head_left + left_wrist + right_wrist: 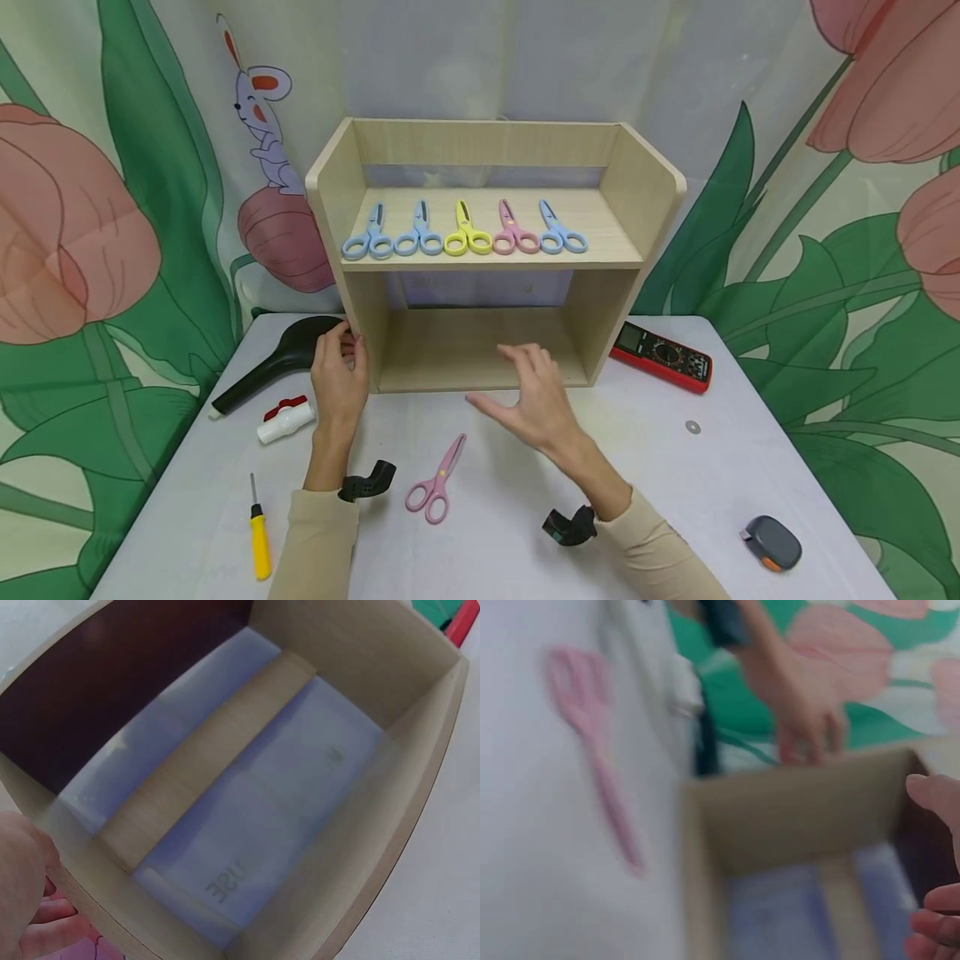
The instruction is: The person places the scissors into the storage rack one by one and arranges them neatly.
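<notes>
A light wooden two-level shelf stands at the back of the table, with several small scissors in blue, yellow and pink lined up on its upper board. My left hand grips the lower left side panel of the shelf, fingers curled round its edge. My right hand hovers open in front of the lower compartment, fingers spread, holding nothing. A pink pair of scissors lies on the table between my forearms; it shows blurred in the right wrist view.
Left of the shelf lie a black curved nozzle, a white valve with red handle and a yellow screwdriver. A red multimeter, a small washer and a grey tape measure are on the right.
</notes>
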`<state>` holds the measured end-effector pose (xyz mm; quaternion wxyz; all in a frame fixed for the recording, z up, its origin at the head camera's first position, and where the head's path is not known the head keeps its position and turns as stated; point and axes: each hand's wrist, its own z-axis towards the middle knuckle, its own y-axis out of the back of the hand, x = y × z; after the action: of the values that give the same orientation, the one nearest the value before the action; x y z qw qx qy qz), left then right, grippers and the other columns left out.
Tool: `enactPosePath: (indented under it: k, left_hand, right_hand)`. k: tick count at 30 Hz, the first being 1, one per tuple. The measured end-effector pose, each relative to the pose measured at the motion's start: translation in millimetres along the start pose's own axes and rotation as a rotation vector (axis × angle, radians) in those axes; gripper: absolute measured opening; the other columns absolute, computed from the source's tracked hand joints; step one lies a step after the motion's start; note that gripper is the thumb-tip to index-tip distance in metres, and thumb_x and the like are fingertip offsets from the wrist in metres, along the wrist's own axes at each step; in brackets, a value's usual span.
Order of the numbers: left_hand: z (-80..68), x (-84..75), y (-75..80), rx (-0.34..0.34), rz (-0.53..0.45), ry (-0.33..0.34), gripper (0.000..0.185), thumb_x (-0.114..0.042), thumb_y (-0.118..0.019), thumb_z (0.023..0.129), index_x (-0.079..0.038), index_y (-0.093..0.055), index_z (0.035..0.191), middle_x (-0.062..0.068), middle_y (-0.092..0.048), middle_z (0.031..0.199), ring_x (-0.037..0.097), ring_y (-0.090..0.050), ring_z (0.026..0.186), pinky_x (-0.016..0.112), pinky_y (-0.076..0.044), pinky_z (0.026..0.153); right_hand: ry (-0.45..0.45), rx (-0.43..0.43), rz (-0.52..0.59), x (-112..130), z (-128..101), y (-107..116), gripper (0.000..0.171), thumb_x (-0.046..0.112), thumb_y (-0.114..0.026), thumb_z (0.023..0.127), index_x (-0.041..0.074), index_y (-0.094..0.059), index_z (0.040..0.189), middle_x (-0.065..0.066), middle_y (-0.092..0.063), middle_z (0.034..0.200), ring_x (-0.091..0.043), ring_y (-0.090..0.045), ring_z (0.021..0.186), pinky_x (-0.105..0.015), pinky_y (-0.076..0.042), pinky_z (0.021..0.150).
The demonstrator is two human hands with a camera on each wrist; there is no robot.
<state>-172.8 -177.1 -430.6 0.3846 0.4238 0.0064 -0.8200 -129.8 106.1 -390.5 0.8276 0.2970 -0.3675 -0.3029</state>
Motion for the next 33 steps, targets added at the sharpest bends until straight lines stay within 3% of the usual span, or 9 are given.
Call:
enactPosePath:
  k: [4,9,14,20,24,30,33]
  left_hand:
    - [-0.2,-1.3,-0.2,-0.002,-0.004,-0.002,0.033,-0.008,-0.061,0.098,0.006,-0.058,0.128,0.024,-0.060,0.106,0.033,-0.066,0.090,-0.005,-0.037,0.078]
    - [0.0,0.1,-0.6,0.001,0.005,0.005,0.033,-0.008,-0.060,0.099,0.006,-0.057,0.129,0.024,-0.060,0.107,0.033,-0.066,0.091,-0.006,-0.036,0.079]
    - [0.5,-0.2,0.5,0.000,0.003,0.011,0.033,-0.009,-0.060,0.099,0.006,-0.057,0.129,0.024,-0.060,0.108,0.033,-0.066,0.092,-0.006,-0.036,0.079]
    - [0.8,-0.7,0.7,0.016,0.001,0.017,0.034,-0.010,-0.060,0.099,0.006,-0.057,0.130,0.024,-0.060,0.109,0.033,-0.066,0.093,-0.007,-0.036,0.078]
    - [0.5,-0.6,0.2,0.015,0.004,0.015,0.034,-0.010,-0.060,0.099,0.006,-0.057,0.129,0.024,-0.060,0.109,0.033,-0.066,0.092,-0.006,-0.036,0.079]
    - [0.2,0.1,-0.6,0.013,0.003,0.007,0.033,-0.010,-0.060,0.099,0.006,-0.057,0.128,0.024,-0.060,0.108,0.033,-0.066,0.091,-0.005,-0.037,0.078]
    - [0.8,0.2,-0.3,0.007,-0.003,0.001,0.033,-0.009,-0.060,0.099,0.007,-0.057,0.128,0.024,-0.061,0.107,0.033,-0.066,0.091,-0.005,-0.037,0.078]
  right_hand:
    - [-0.048,0.180,-0.016,9,-27,-30,0.080,0.058,-0.079,0.075,0.004,-0.058,0.131,-0.009,-0.062,0.117,-0.026,-0.058,0.110,-0.044,-0.049,0.094]
    - [-0.115,0.436,-0.022,21,-46,-52,0.096,0.070,-0.075,0.073,0.005,-0.050,0.140,-0.011,-0.064,0.122,-0.025,-0.062,0.112,-0.044,-0.052,0.097]
    - [-0.130,0.595,-0.043,29,-58,-66,0.106,0.074,-0.077,0.067,0.007,-0.046,0.144,-0.012,-0.064,0.127,-0.026,-0.063,0.115,-0.044,-0.055,0.097]
    - [-0.056,0.644,-0.125,31,-67,-79,0.111,0.073,-0.081,0.060,0.007,-0.046,0.142,-0.004,-0.058,0.115,-0.016,-0.057,0.099,-0.032,-0.055,0.083]
    - [-0.007,0.649,-0.153,29,-65,-80,0.104,0.063,-0.082,0.065,0.004,-0.045,0.142,-0.007,-0.057,0.117,-0.016,-0.056,0.099,-0.030,-0.055,0.083]
    - [0.012,0.658,-0.088,18,-58,-74,0.075,0.030,-0.079,0.079,-0.004,-0.048,0.139,-0.010,-0.060,0.114,-0.014,-0.054,0.096,-0.028,-0.054,0.086]
    - [0.017,0.664,-0.062,14,-55,-71,0.057,0.021,-0.077,0.080,-0.003,-0.056,0.127,-0.008,-0.058,0.108,-0.013,-0.053,0.092,-0.026,-0.052,0.083]
